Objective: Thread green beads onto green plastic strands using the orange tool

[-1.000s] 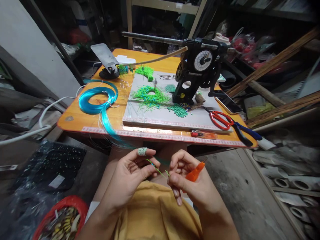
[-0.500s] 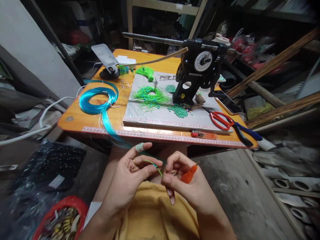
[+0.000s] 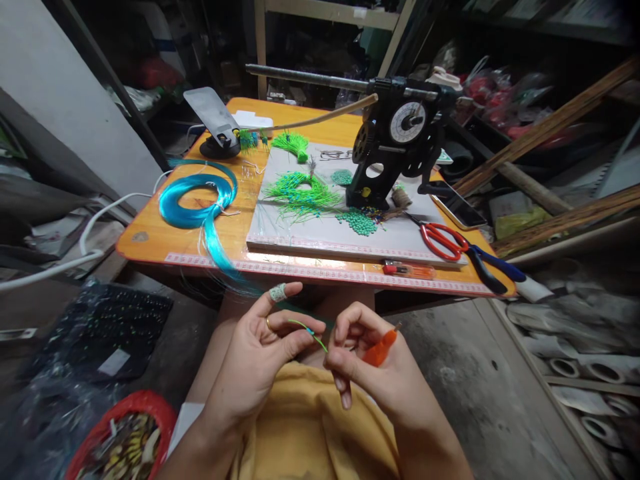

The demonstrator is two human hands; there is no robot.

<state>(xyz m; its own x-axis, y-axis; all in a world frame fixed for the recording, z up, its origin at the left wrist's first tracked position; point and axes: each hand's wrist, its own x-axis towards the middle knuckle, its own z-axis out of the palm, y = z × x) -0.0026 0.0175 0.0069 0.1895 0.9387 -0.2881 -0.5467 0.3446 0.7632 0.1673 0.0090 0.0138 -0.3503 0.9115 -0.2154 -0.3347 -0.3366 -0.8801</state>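
Observation:
Over my lap, my left hand (image 3: 263,350) pinches a short bright green strand (image 3: 320,343) with a small blue knot or bead on it. A ring and a taped index finger show on this hand, the index finger stretched out. My right hand (image 3: 360,370) is closed, its thumb and index finger at the strand's lower end. Lying across the right palm is a small orange tool (image 3: 380,350) with a short metal tip; the rest of it is hidden by the fingers. Both hands are just in front of the table edge.
On the orange table (image 3: 145,243) lie a blue line coil (image 3: 173,205), a white board (image 3: 300,241), green strand bundles (image 3: 305,193), green beads (image 3: 357,222), red-handled scissors (image 3: 445,241) and a box cutter (image 3: 407,269). A black winding machine (image 3: 373,177) stands behind. A red basin (image 3: 163,407) is at lower left.

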